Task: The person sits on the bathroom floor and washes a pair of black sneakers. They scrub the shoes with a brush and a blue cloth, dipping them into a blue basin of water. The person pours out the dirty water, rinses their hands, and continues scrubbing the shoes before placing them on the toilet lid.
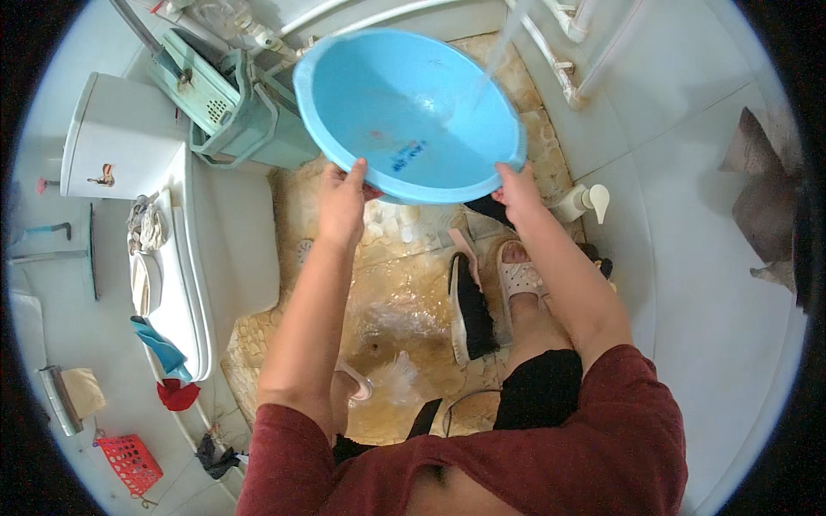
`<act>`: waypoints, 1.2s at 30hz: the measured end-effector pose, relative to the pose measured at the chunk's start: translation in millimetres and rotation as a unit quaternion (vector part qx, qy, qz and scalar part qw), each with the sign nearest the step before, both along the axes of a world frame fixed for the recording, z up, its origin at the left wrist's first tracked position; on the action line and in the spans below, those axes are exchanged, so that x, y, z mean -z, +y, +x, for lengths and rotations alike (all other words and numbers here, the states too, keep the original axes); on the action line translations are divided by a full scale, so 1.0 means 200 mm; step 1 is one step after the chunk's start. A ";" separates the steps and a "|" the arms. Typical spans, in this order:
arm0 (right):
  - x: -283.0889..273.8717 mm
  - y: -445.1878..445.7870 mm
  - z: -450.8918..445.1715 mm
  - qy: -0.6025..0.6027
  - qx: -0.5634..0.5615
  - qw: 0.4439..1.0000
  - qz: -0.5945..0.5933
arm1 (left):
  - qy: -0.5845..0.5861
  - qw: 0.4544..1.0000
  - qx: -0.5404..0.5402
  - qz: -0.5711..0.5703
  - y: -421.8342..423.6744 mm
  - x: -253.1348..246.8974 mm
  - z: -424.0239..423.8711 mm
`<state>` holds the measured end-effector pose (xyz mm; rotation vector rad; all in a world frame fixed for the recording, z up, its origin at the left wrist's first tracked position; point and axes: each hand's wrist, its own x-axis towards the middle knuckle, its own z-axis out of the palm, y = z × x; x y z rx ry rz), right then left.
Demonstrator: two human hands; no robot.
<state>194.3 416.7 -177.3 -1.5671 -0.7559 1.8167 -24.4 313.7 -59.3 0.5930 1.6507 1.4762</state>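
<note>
Both my hands grip the near rim of a large light-blue plastic basin [361, 97], tilted up in front of me. My left hand [345, 200] holds the rim at its left, thumb on top. At the right, my right hand [516, 190] pinches the rim with its fingers mostly beneath. A stream of water [505, 45] falls from above into the basin's right side. Blue writing and a faint red mark show on the inner bottom. On the wet floor below lies a black shoe with a white sole [471, 309], beside a pink strip [466, 251].
A closed white toilet [232, 232] stands at left, with cloths [147, 222] on its lid. Behind it is a green mop bucket [284, 129]. White pipes [548, 55] run along the far wall. A pump bottle [577, 203] stands at right, near my sandaled foot [519, 271].
</note>
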 end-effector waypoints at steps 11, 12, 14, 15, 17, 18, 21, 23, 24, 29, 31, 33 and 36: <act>0.19 0.17 0.16 0.135 0.103 0.985 0.037 | -0.255 0.959 -0.039 -0.117 0.18 0.47 -0.03; 0.35 0.18 0.25 -0.018 -0.042 0.998 0.036 | -0.264 0.956 -0.053 -0.116 0.21 0.46 0.00; 0.42 0.04 0.23 -0.395 -0.335 0.830 0.208 | -0.246 0.960 -0.034 -0.132 0.23 0.46 -0.02; 0.43 -0.05 0.20 -0.541 -0.455 0.650 0.278 | -0.221 0.963 0.005 -0.152 0.21 0.46 -0.05; 0.30 -0.12 0.11 -0.576 -0.549 0.572 0.198 | -0.186 0.967 0.053 -0.169 0.16 0.49 -0.08; 0.32 -0.11 0.14 -0.599 -0.559 0.536 0.203 | -0.176 0.968 0.069 -0.166 0.15 0.50 -0.06; 0.45 -0.03 0.17 -0.607 -0.571 0.515 0.201 | -0.159 0.971 0.074 -0.160 0.07 0.58 -0.02; 0.40 0.02 0.13 -0.576 -0.581 0.554 0.154 | -0.148 0.973 0.060 -0.164 -0.02 0.60 0.02; 0.37 0.01 0.11 -0.582 -0.572 0.550 0.177 | -0.146 0.974 0.057 -0.164 -0.08 0.64 0.04; 0.52 0.06 0.17 -0.556 -0.563 0.564 0.234 | -0.092 0.943 0.194 -0.255 -0.45 0.84 0.41; 0.54 0.07 0.15 -0.546 -0.563 0.579 0.225 | 0.027 0.909 0.246 -0.336 -0.66 1.04 0.58; 0.76 0.17 0.31 -0.581 -0.556 0.536 0.256 | 0.106 0.912 0.208 -0.337 -0.76 1.09 0.73; 0.48 0.11 0.20 -0.500 -0.553 0.611 0.265 | 0.092 0.911 0.153 -0.373 -0.83 1.12 0.72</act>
